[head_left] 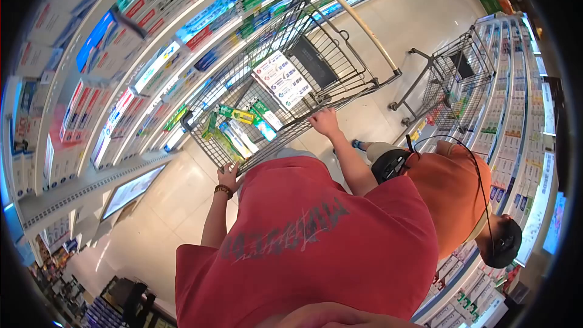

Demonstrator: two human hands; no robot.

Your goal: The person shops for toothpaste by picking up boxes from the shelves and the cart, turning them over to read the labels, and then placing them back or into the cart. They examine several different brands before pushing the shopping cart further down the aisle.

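My left hand is touching the shopping cart's rim at the near corner farthest from the handle; my right hand is resting along the near side. How tightly either is gripping, I can't tell. Inside, a white printed pack is sitting near the black panel, with green-and-yellow box and slim packs lying toward my left. Uneven pressure could be swinging the cart into the shelves, while a sudden jolt could be sliding those loose packs around.
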